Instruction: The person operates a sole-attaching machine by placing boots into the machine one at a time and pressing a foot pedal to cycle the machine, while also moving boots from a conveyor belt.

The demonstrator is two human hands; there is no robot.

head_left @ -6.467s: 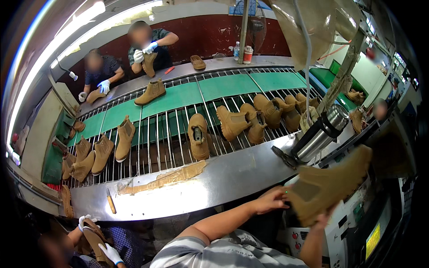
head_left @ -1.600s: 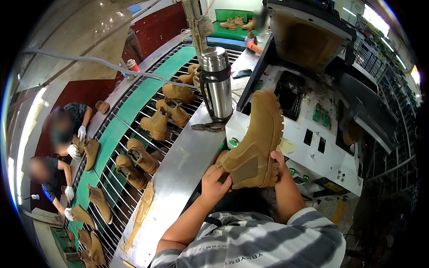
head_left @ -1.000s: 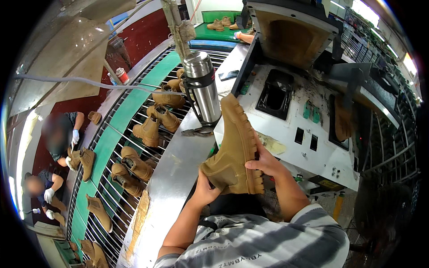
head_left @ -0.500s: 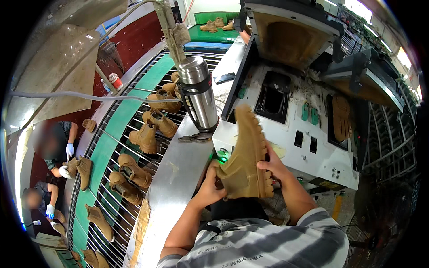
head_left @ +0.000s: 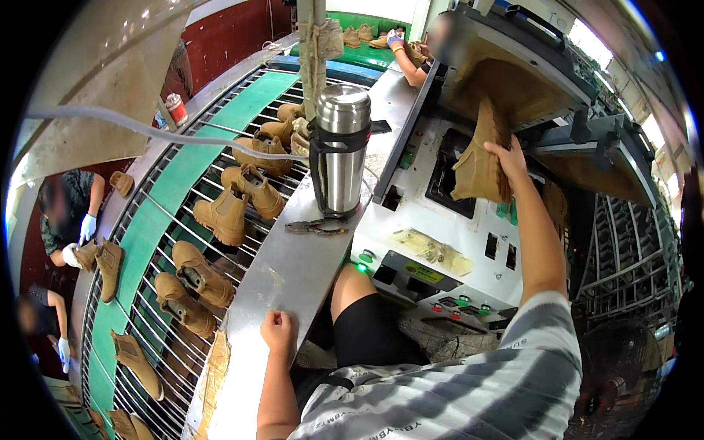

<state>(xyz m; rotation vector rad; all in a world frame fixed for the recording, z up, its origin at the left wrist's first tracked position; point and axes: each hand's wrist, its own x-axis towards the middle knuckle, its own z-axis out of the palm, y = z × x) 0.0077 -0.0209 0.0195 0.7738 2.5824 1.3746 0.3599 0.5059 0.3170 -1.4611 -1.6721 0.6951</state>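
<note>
My right hand (head_left: 510, 163) grips a tan ankle boot (head_left: 480, 165) by its lugged sole, with the toe pointing up. The boot is over the dark recessed mould (head_left: 446, 172) of a white press machine (head_left: 367, 246), below the raised lid (head_left: 539, 70). Closed like a fist, my left hand (head_left: 277, 331) is low over the metal ledge (head_left: 275, 271), with nothing showing in it. Beyond it on the ledge are a steel thermos (head_left: 343, 158) and dark pliers (head_left: 317, 227).
Several tan boots (head_left: 221, 216) stand on the roller conveyor (head_left: 165, 242) to the left, which has a green strip (head_left: 158, 198). Two co-workers with gloved hands work across it. Another person's gloved hand (head_left: 396, 38) is at the far end. A second raised lid (head_left: 594, 161) stands at right.
My right hand has carried the boot forward and right, over the mould. The left hand has let go of it and drawn back to the ledge. The view has shifted somewhat.
</note>
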